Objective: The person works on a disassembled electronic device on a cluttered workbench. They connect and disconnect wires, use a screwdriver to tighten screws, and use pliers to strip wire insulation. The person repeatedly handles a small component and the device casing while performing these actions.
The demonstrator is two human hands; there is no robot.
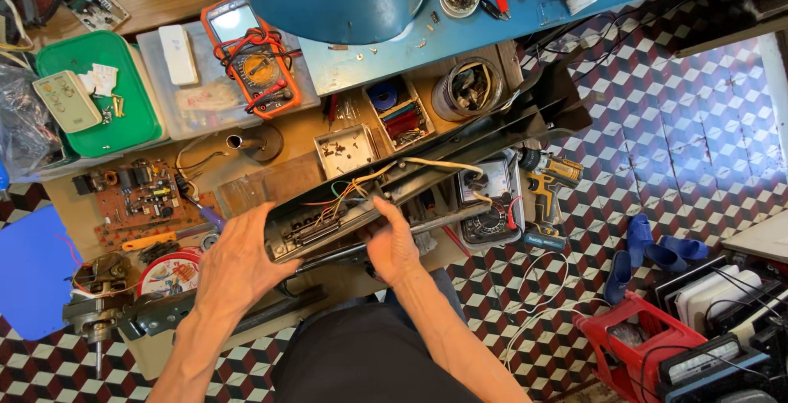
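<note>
Two hands on the long black housing (427, 175), held tilted over the worktop (279, 180). Our left hand (238, 263) wraps its near end; our right hand (391, 243) pinches the lower edge. We see coloured wires (341, 198) inside, with a yellow drill (546, 185) just beside.

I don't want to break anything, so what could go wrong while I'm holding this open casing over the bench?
1. The loose wires spilling from the open casing could snag or tear, since the right hand grips right beside them.
2. The long casing overhangs the bench; if the left hand slips, it may swing into the meter or tray of screws.
</note>
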